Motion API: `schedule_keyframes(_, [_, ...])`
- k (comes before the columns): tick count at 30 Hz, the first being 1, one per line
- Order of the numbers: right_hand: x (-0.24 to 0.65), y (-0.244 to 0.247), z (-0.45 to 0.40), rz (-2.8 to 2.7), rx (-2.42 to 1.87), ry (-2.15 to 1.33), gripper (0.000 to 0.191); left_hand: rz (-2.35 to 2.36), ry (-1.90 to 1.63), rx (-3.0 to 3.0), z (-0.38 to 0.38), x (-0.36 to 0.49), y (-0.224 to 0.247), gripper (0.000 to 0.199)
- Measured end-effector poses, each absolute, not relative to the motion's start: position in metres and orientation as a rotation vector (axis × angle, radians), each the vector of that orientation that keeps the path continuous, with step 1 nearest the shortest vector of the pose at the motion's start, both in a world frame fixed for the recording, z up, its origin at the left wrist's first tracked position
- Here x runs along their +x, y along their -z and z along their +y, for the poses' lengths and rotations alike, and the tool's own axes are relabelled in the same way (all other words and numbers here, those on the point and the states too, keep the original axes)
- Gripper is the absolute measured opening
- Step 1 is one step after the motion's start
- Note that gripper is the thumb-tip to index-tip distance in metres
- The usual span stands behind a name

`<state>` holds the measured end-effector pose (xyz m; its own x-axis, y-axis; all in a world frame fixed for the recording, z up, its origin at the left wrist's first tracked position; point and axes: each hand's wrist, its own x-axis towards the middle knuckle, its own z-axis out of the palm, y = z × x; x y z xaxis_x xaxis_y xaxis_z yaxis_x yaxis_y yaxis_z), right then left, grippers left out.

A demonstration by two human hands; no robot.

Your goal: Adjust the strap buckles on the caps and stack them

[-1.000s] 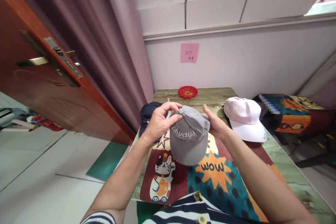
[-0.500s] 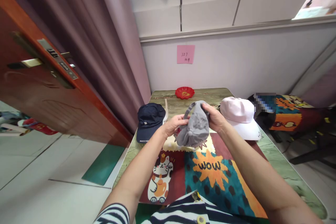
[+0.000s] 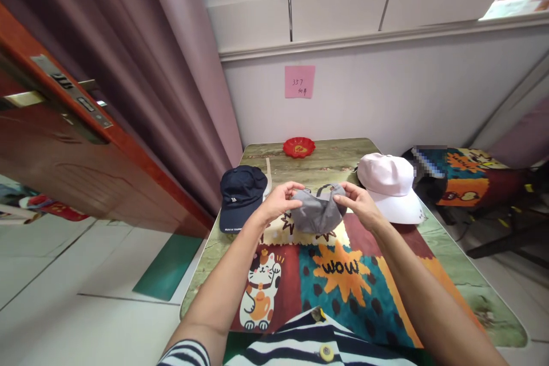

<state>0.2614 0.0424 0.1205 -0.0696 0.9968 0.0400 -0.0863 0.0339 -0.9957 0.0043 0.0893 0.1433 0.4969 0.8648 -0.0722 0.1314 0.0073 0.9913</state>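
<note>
A grey cap [image 3: 318, 214] is held up over the patterned mat, stretched between my two hands. My left hand [image 3: 281, 201] pinches its left edge between thumb and fingers. On the opposite side, my right hand [image 3: 357, 201] grips the right edge, near the strap at the back of the cap. A navy cap [image 3: 242, 197] rests on the table to the left, close to my left hand, its brim toward me. To the right sits a pale pink cap [image 3: 386, 177] with a white brim, just beyond my right hand.
The marbled green table [image 3: 332, 163] carries a colourful mat [image 3: 285, 289] with a cat and "WOW" print. A red scalloped dish [image 3: 299, 147] stands at the back. A pink note [image 3: 299, 82] is on the wall. A wooden door [image 3: 64, 171] and a curtain [image 3: 189, 68] border the left.
The grey cap has been turned and spread wider between my hands. My right hand has shifted a little right and down, and both hands now hold opposite edges.
</note>
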Motion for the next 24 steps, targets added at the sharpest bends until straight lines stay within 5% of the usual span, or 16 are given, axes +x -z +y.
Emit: schedule_keyframes(24, [0.223,-0.155,0.017,-1.059,-1.071,-1.084,0.037,0.999,-1.121,1.327,0.057,0.022,-0.147,0.026])
